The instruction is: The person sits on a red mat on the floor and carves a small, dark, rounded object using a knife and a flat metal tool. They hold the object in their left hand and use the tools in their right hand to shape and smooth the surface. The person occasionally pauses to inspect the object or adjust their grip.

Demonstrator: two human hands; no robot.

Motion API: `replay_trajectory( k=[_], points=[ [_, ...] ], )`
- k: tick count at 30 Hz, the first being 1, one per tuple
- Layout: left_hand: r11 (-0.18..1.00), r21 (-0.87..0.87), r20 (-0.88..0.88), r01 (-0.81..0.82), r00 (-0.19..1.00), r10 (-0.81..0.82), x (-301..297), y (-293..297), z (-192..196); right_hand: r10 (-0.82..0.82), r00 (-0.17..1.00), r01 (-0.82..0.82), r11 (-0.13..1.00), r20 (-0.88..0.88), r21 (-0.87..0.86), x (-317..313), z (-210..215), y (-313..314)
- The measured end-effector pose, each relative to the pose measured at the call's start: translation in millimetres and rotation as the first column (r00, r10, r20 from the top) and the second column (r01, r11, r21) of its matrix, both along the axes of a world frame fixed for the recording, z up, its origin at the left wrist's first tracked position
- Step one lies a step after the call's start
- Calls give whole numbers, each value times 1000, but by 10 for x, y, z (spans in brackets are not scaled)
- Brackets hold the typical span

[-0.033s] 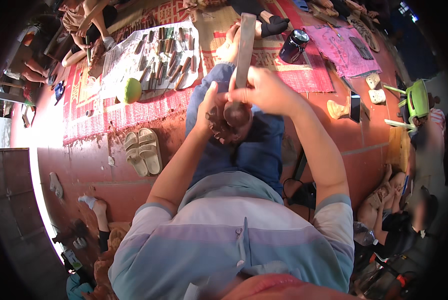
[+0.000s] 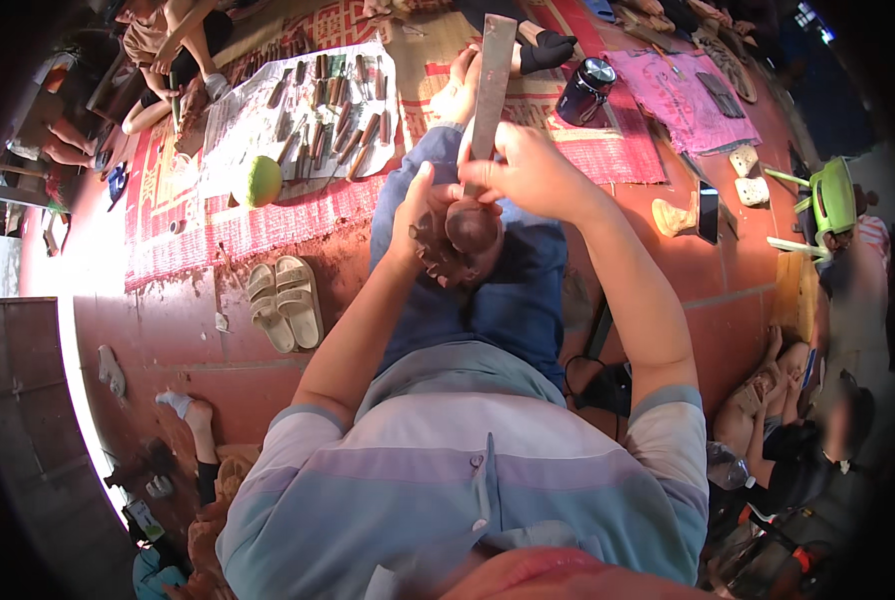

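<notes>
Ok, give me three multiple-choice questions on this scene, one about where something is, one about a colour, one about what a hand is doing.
1. Where does the round green fruit lie?
A. at the edge of the white cloth of tools
B. on the pink cloth
C. beside the green plastic stool

2. What colour is the pair of sandals on the red floor?
A. black
B. beige
C. blue

3. What is the right hand doing?
A. resting open on the floor
B. gripping the long flat metal tool
C. holding the dark flask

Answers: 1 A, the fruit sits at that cloth's lower left edge. 2 B, both sandals are pale beige. 3 B, its fingers close round the tool above the dark brown carved lump that the left hand holds.
</notes>
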State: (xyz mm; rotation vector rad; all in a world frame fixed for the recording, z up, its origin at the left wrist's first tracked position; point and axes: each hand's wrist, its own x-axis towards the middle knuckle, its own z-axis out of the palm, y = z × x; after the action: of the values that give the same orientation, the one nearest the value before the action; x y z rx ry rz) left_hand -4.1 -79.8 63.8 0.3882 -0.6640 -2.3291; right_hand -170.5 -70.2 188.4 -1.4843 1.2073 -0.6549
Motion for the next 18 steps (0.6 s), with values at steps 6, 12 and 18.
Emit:
replay_trajectory(
  k=[6, 12, 18],
  points=[
    [980, -113, 17, -162, 986, 165, -21, 75, 39, 286, 908, -363, 901, -305, -236, 121, 136, 113],
    [951, -252, 291, -180, 923, 251, -52, -23, -142, 208, 914, -359, 815, -348, -455, 82, 62, 132],
    [983, -64, 220, -170, 959, 180, -6, 72, 35, 94, 962, -185, 916, -257, -356, -22, 103, 75]
  ],
)
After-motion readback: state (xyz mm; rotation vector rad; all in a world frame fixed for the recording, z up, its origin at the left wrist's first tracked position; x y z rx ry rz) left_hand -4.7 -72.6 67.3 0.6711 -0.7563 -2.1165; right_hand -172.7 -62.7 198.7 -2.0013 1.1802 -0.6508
